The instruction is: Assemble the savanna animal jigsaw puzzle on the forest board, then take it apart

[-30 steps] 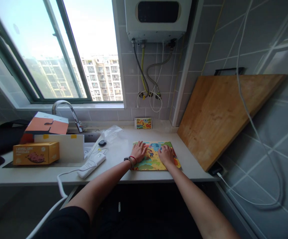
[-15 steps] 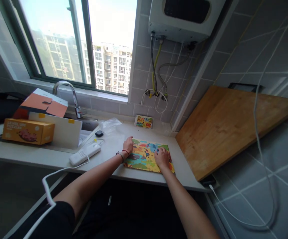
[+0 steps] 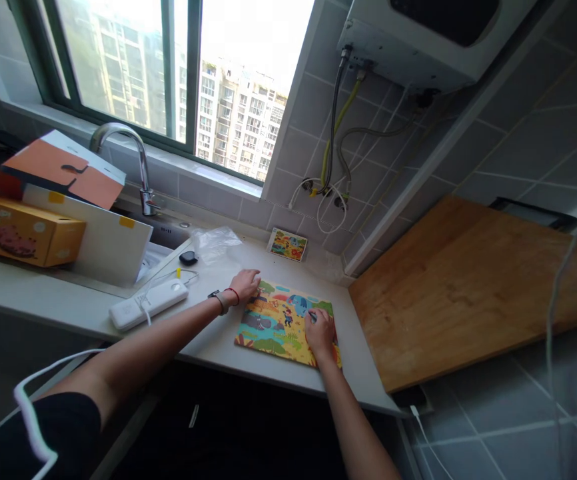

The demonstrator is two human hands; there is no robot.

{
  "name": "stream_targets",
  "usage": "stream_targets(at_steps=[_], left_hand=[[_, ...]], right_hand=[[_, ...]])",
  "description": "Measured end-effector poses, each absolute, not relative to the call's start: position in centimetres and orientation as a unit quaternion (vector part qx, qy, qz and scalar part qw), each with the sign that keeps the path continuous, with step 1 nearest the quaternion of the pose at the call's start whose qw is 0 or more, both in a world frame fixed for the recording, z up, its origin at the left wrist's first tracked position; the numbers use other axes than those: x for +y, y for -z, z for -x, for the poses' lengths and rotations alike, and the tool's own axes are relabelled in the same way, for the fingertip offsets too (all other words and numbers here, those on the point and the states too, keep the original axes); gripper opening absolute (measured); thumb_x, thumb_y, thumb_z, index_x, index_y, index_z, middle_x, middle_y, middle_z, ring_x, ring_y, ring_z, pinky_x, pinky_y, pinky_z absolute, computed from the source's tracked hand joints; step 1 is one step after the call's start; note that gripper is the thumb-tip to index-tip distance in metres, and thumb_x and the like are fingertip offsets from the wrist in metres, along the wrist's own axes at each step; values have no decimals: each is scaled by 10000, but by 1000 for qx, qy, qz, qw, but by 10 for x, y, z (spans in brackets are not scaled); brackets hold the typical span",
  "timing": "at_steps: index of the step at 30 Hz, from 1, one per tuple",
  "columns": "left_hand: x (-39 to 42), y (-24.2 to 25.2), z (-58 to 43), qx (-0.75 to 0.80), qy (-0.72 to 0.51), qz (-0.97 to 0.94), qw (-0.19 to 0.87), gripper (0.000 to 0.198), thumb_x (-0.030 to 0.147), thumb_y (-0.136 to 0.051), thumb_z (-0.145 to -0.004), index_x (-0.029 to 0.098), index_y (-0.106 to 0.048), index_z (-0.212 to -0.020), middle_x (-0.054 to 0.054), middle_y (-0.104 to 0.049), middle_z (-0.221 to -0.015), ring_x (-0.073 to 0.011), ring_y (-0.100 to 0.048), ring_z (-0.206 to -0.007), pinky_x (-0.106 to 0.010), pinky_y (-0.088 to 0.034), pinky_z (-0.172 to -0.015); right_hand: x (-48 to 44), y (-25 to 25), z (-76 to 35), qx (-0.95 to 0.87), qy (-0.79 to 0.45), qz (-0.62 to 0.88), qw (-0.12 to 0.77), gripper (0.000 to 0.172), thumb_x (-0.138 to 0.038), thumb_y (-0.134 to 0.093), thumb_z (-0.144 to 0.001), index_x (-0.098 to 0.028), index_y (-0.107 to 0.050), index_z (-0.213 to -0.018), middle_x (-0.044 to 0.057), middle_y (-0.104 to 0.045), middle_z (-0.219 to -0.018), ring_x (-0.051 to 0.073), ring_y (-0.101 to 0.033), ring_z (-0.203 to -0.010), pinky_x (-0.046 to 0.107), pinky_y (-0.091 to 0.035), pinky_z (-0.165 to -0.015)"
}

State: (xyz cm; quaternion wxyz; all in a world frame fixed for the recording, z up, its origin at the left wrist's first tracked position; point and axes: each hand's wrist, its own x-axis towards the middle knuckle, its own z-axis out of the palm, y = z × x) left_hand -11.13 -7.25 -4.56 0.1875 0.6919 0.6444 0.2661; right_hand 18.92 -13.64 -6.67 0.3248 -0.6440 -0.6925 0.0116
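A colourful jigsaw puzzle (image 3: 268, 323) with animals, a small figure and greenery lies flat on the white counter. My left hand (image 3: 245, 285) rests at its upper left edge, fingers stretched out and holding nothing. Over the right part of the puzzle, my right hand (image 3: 320, 331) has its fingers curled and pressed together. A small dark patch shows at those fingertips, beside the blue elephant picture; I cannot tell whether it is a loose piece. This hand covers part of the puzzle's right side.
A small picture card (image 3: 287, 245) leans at the wall behind the puzzle. To the left are a white power strip (image 3: 148, 303), a black object (image 3: 188, 258), clear plastic (image 3: 216, 243), a yellow puzzle box (image 3: 28, 230) and a tap (image 3: 143, 170). A wooden board (image 3: 468, 293) leans on the right.
The camera view has turned and shifted. My right hand has gone from lying flatter on the puzzle to curled fingers. My left hand stays at the puzzle's left edge.
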Motion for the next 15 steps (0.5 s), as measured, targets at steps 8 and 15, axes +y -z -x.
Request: stream_targets(at_steps=[8,15], left_hand=[[-50,43,117,557,-242,-771,191,546,475,-736,-903,237,-649,-1386,-118,-701,-1335,-338,-622,-1294,-459,-479,-1119],[-58,58,127,484,-262,-814,187,606,468,-711,-874,224,-616,-1421,-109,-694,-1374,-328,-591,-1351,-415,-427,-1160]], right_hand=[[-135,68,-195,-686,-37,622,376,296,-329,-497,-943,-204,-765,-933,149,-762,-1060,292,-697,-1034,408,-536,-973],[-138,68,-200,-671,-66,623,398,341,-377,-475,-970,-190,-759,-977,162,-759,-1078,297,-710,-1042,402,-557,-977]])
